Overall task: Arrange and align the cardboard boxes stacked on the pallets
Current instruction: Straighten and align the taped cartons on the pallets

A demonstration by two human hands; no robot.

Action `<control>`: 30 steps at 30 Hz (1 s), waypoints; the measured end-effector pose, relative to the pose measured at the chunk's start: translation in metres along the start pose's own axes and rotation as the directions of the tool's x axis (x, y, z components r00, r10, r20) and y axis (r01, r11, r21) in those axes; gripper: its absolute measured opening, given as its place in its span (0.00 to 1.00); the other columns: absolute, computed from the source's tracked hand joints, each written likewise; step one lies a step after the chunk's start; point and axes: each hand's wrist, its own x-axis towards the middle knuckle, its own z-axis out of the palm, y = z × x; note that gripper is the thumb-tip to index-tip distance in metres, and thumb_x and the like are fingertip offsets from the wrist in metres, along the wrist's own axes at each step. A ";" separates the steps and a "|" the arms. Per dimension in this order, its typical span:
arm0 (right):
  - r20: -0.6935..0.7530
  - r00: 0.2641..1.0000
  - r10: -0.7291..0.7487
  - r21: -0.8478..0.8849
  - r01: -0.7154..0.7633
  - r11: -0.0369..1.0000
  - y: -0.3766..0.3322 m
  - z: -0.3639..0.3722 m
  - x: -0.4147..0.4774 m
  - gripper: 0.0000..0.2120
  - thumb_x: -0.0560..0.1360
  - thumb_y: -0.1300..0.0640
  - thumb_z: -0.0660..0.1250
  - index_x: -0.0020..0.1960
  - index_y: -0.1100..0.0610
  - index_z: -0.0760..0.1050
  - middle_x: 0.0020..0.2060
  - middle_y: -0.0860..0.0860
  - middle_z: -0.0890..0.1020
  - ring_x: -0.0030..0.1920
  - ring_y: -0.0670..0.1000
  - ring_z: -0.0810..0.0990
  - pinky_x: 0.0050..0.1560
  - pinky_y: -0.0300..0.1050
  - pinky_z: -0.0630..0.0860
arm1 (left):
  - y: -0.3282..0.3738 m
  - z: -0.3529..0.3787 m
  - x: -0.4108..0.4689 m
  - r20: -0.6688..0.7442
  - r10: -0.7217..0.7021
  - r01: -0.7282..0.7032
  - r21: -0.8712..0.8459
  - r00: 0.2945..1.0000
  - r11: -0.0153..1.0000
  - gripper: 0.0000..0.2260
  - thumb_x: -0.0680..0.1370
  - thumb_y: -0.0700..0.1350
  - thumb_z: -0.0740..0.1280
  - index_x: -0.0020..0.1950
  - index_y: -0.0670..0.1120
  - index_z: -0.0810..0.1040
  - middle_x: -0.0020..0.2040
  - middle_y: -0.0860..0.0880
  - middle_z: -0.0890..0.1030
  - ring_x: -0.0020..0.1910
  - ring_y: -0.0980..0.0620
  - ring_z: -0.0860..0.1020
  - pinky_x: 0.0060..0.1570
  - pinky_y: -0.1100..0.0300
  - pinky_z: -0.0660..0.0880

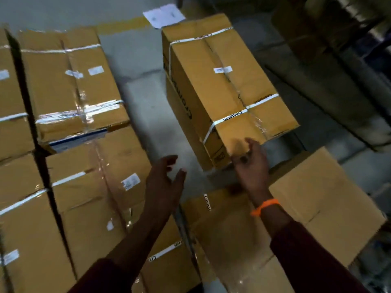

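> At the near bottom corner of the long brown cardboard box (224,81) with the white printed straps, is the right hand (250,166) actually gripping or just touching?

Gripping, as far as I can see. The fingers curl round that corner from below and the thumb sits up on the end face. It's a bit blurred there, so I can't tell how firm the hold is. There's an orange wristband (265,206) on that wrist and a dark red sleeve (313,261) further back.

> And the left hand (165,180)?

Wide and loose, holding nothing. The fingers are spread and the palm is turned toward the box, and it hovers over the strip of grey concrete floor (143,92), apart from the box.

> Where's the box sitting?

To the right of that floor strip, skewed, so its long edges run at an angle to the stack of taped brown cardboard boxes (74,81) on the left. Just beside its near end on the right sits a plain brown cardboard box (328,197). Another strapped brown carton (222,229) lies under the right forearm. A white paper sheet (164,15) lies on the floor beyond the far end.
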 end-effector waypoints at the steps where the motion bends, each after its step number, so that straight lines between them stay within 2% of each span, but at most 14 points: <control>1: -0.058 0.998 -0.011 -0.024 0.009 1.000 0.012 -0.010 0.033 0.28 0.74 0.55 0.76 0.71 0.58 0.71 0.68 0.57 0.73 0.64 0.51 0.74 0.67 0.48 0.73 | 0.013 0.019 0.017 0.030 -0.004 0.005 -0.028 1.000 1.000 0.19 0.78 0.51 0.71 0.69 0.52 0.75 0.61 0.57 0.76 0.59 0.57 0.75 0.52 0.58 0.77; 3: -0.165 0.986 -0.013 -0.111 -0.006 0.994 0.039 -0.030 0.097 0.31 0.73 0.52 0.76 0.70 0.63 0.71 0.67 0.62 0.74 0.68 0.60 0.72 0.69 0.49 0.67 | 0.032 0.059 0.050 0.090 -0.020 0.025 -0.054 0.996 0.998 0.21 0.78 0.56 0.70 0.70 0.53 0.74 0.62 0.58 0.77 0.60 0.57 0.75 0.54 0.57 0.77; 5: -0.201 0.979 0.019 -0.226 -0.065 0.972 0.063 -0.051 0.156 0.38 0.71 0.48 0.77 0.72 0.67 0.68 0.68 0.65 0.73 0.70 0.64 0.70 0.69 0.49 0.65 | 0.045 0.097 0.078 0.122 -0.047 0.058 -0.089 0.991 0.994 0.23 0.78 0.57 0.70 0.71 0.51 0.74 0.65 0.54 0.78 0.62 0.54 0.77 0.58 0.56 0.76; 7: -0.164 0.976 0.140 -0.262 -0.180 0.948 0.083 -0.065 0.199 0.51 0.68 0.39 0.77 0.78 0.66 0.60 0.73 0.65 0.69 0.73 0.64 0.68 0.73 0.53 0.66 | 0.049 0.129 0.098 0.173 -0.114 0.144 -0.168 0.978 0.975 0.25 0.78 0.57 0.71 0.72 0.50 0.73 0.68 0.51 0.77 0.63 0.53 0.77 0.59 0.55 0.77; 9: -0.080 0.953 0.292 -0.276 -0.303 0.912 0.105 -0.072 0.227 0.63 0.62 0.26 0.75 0.82 0.60 0.54 0.75 0.62 0.70 0.72 0.65 0.70 0.72 0.59 0.70 | 0.047 0.154 0.110 0.215 -0.160 0.208 -0.225 0.963 0.952 0.28 0.77 0.56 0.72 0.75 0.52 0.70 0.70 0.51 0.76 0.66 0.49 0.75 0.64 0.47 0.76; 11: 0.038 0.939 0.342 -0.339 -0.310 0.888 0.122 -0.072 0.235 0.67 0.51 0.16 0.69 0.77 0.58 0.65 0.67 0.60 0.78 0.64 0.63 0.79 0.64 0.61 0.78 | 0.042 0.167 0.113 0.257 -0.174 0.231 -0.210 0.951 0.950 0.35 0.73 0.60 0.74 0.77 0.56 0.64 0.73 0.52 0.72 0.70 0.45 0.73 0.65 0.40 0.75; 12: 0.072 0.944 0.323 -0.349 -0.280 0.895 0.129 -0.070 0.235 0.63 0.50 0.14 0.66 0.71 0.58 0.73 0.62 0.60 0.82 0.60 0.61 0.82 0.60 0.59 0.80 | 0.040 0.169 0.114 0.280 -0.187 0.254 -0.229 0.942 0.940 0.39 0.71 0.62 0.74 0.78 0.58 0.62 0.74 0.53 0.71 0.70 0.44 0.72 0.64 0.38 0.75; 13: 0.087 0.952 0.292 -0.334 -0.248 0.909 0.128 -0.069 0.232 0.57 0.54 0.16 0.67 0.66 0.58 0.76 0.59 0.59 0.83 0.57 0.60 0.82 0.58 0.57 0.81 | 0.037 0.167 0.114 0.294 -0.210 0.294 -0.278 0.933 0.914 0.40 0.70 0.62 0.74 0.78 0.60 0.61 0.74 0.53 0.70 0.70 0.43 0.72 0.64 0.37 0.75; 16: 0.116 0.971 0.211 -0.280 -0.171 0.945 0.117 -0.067 0.210 0.39 0.68 0.28 0.72 0.65 0.57 0.75 0.59 0.57 0.82 0.56 0.58 0.80 0.55 0.50 0.77 | 0.030 0.144 0.113 0.265 -0.286 0.378 -0.428 0.921 0.821 0.32 0.75 0.51 0.75 0.76 0.61 0.65 0.71 0.53 0.74 0.67 0.43 0.74 0.62 0.35 0.75; 18: 0.115 0.976 0.184 -0.182 -0.162 0.970 0.107 -0.073 0.189 0.32 0.68 0.30 0.73 0.62 0.51 0.75 0.57 0.52 0.82 0.53 0.53 0.81 0.56 0.52 0.79 | 0.030 0.123 0.110 0.230 -0.236 0.316 -0.438 0.944 0.842 0.31 0.76 0.46 0.74 0.75 0.61 0.66 0.68 0.56 0.75 0.64 0.47 0.76 0.58 0.39 0.78; 21: 0.059 0.990 0.129 -0.033 -0.127 0.991 0.071 -0.077 0.155 0.29 0.66 0.31 0.76 0.53 0.51 0.75 0.50 0.50 0.83 0.50 0.53 0.83 0.53 0.61 0.81 | 0.043 0.084 0.105 0.139 -0.115 0.167 -0.456 0.984 0.874 0.28 0.78 0.46 0.72 0.75 0.59 0.66 0.64 0.58 0.77 0.60 0.53 0.78 0.54 0.47 0.81; 25: 0.050 0.997 0.055 0.069 -0.058 0.996 0.002 -0.076 0.100 0.22 0.71 0.44 0.78 0.53 0.57 0.75 0.48 0.55 0.82 0.51 0.56 0.82 0.51 0.58 0.79 | 0.061 0.019 0.096 0.073 -0.083 0.109 -0.506 0.994 0.856 0.24 0.79 0.47 0.71 0.73 0.58 0.71 0.61 0.54 0.82 0.57 0.50 0.82 0.53 0.44 0.82; 27: 0.070 0.995 0.076 0.111 -0.084 0.990 -0.028 -0.071 0.066 0.18 0.72 0.47 0.77 0.52 0.58 0.76 0.48 0.56 0.83 0.51 0.57 0.82 0.51 0.58 0.79 | 0.065 -0.024 0.085 0.059 -0.061 0.083 -0.517 0.996 0.852 0.21 0.79 0.47 0.72 0.71 0.58 0.74 0.60 0.53 0.83 0.56 0.48 0.83 0.54 0.43 0.82; 30: 0.060 0.983 0.176 0.230 -0.185 0.956 -0.068 -0.059 0.017 0.11 0.76 0.50 0.74 0.48 0.57 0.79 0.49 0.59 0.84 0.53 0.61 0.83 0.58 0.65 0.79 | 0.059 -0.097 0.055 0.043 -0.051 0.065 -0.519 0.998 0.852 0.20 0.78 0.47 0.72 0.70 0.59 0.76 0.60 0.55 0.83 0.56 0.49 0.83 0.56 0.44 0.81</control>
